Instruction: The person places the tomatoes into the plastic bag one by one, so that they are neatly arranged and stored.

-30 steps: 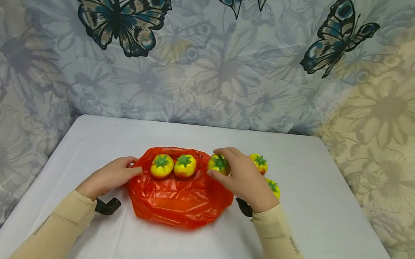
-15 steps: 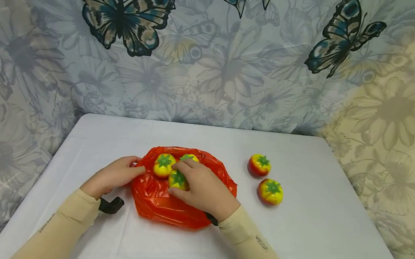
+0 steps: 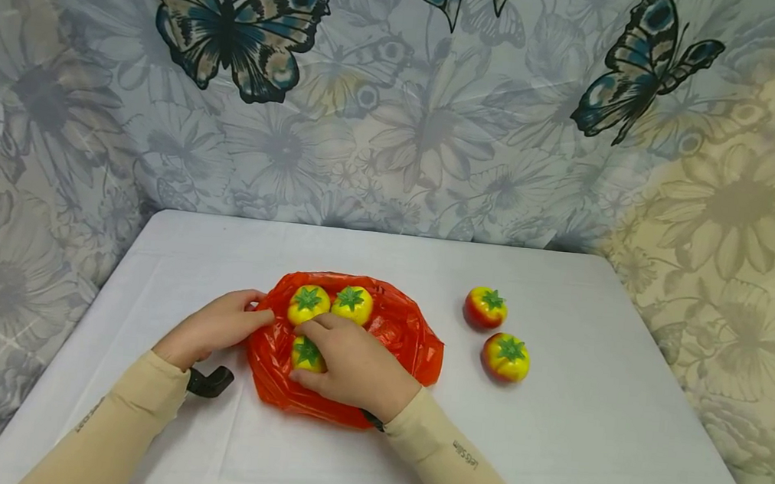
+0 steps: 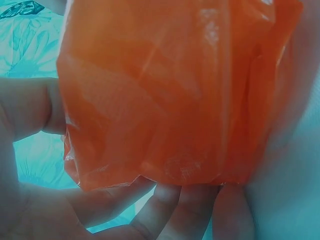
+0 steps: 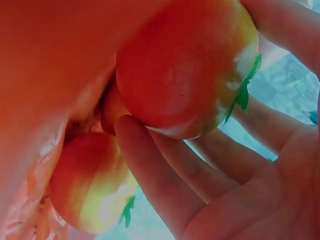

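Note:
A red plastic bag (image 3: 389, 336) lies spread open on the table. My left hand (image 3: 219, 326) grips its left edge, thumb on the near side; the fingers pass behind the plastic in the left wrist view. My right hand (image 3: 356, 362) holds a tomato-like red-and-yellow fruit with a green leafy top (image 3: 306, 352) over the bag's front left part. In the right wrist view, thumb and fingers curl round that fruit (image 5: 185, 70). Two similar fruits, one on the left (image 3: 308, 304) and one on the right (image 3: 353, 303), sit side by side toward the bag's back.
Two more such fruits, a far one (image 3: 485, 308) and a near one (image 3: 505, 358), stand on the white table (image 3: 592, 437) right of the bag. Behind the table hangs a cloth backdrop (image 3: 429, 161) with butterflies and flowers. Dark wrist mounts (image 3: 211, 382) stick out under the sleeves.
My right hand has carried one fruit leftward from the bag's right edge to its front left part, then slightly lower. My left hand stays at the bag's left edge.

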Available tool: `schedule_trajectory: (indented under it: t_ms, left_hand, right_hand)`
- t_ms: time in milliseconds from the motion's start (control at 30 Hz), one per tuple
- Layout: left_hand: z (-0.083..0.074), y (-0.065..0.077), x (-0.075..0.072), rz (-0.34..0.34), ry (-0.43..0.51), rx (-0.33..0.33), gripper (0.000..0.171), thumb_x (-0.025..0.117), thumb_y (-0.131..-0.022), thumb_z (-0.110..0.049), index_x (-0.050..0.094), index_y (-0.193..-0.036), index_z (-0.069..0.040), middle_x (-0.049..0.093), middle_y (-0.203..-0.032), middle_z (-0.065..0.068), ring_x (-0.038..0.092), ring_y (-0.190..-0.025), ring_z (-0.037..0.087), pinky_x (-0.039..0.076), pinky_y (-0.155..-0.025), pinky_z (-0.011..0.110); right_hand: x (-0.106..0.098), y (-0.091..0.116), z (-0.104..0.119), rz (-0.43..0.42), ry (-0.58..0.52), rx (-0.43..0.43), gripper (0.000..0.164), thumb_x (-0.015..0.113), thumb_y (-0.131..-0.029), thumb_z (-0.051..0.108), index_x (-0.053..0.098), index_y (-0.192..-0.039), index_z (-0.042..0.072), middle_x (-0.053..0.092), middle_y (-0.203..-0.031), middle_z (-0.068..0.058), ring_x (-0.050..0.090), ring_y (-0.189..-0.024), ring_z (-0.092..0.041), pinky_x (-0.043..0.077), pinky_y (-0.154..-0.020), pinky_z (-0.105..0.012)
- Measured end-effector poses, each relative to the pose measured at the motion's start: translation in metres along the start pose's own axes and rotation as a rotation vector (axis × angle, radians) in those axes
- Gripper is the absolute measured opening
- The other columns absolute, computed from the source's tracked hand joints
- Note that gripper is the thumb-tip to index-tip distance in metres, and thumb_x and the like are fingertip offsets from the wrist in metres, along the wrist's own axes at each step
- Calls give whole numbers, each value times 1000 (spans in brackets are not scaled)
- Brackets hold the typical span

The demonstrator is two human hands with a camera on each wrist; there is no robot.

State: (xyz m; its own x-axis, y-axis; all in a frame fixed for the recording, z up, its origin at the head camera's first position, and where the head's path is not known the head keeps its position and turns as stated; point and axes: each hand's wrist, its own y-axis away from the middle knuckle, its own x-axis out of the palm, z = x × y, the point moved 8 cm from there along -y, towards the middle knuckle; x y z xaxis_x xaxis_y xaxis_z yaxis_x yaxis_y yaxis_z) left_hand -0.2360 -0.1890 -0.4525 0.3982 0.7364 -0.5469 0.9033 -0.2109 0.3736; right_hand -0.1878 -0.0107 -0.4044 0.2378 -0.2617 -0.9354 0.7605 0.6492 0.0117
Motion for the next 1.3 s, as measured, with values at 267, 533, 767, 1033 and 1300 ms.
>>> schedule_trajectory:
  t_ms: [267,533,767,1033,1300]
  left_hand:
    - [-1,0,1,-10,-14,8,57,57,-104,-32,55,-151,2,69,-132,16,63,-109,26,54,-90,38]
    - [-5,0,2,-11,-19,16,57,57,-103,-30,55,-149,4,70,-128,17,64,-103,24,54,-85,35]
    - [-3,0,2,-12,-27,16,58,57,-102,-29,55,-150,3,71,-129,16,64,-103,24,53,-85,35]
    - [-2,0,3,-11,-21,11,57,56,-103,-30,54,-150,3,71,-127,15,64,-101,22,53,-83,34]
    - [0,0,3,0,-22,-8,59,55,-105,-33,53,-152,1,69,-133,16,64,-108,25,55,-90,38]
  right_hand:
    - [7,-4,1,19,11,-6,54,78,-98,45,66,-143,19,69,-140,1,66,-129,-16,58,-108,-35]
    - [15,-7,-1,28,27,-14,56,78,-98,45,65,-144,18,68,-140,0,67,-127,-15,57,-109,-33]
    - [18,-9,-1,36,26,-15,56,78,-99,46,64,-146,18,67,-141,0,67,-128,-16,57,-110,-33]
    - [19,-8,-2,25,24,-23,58,76,-99,47,63,-147,17,67,-141,-1,67,-127,-16,56,-111,-32]
    - [18,-6,-4,19,29,-8,59,76,-99,49,62,-148,18,66,-141,0,67,-127,-15,56,-111,-33]
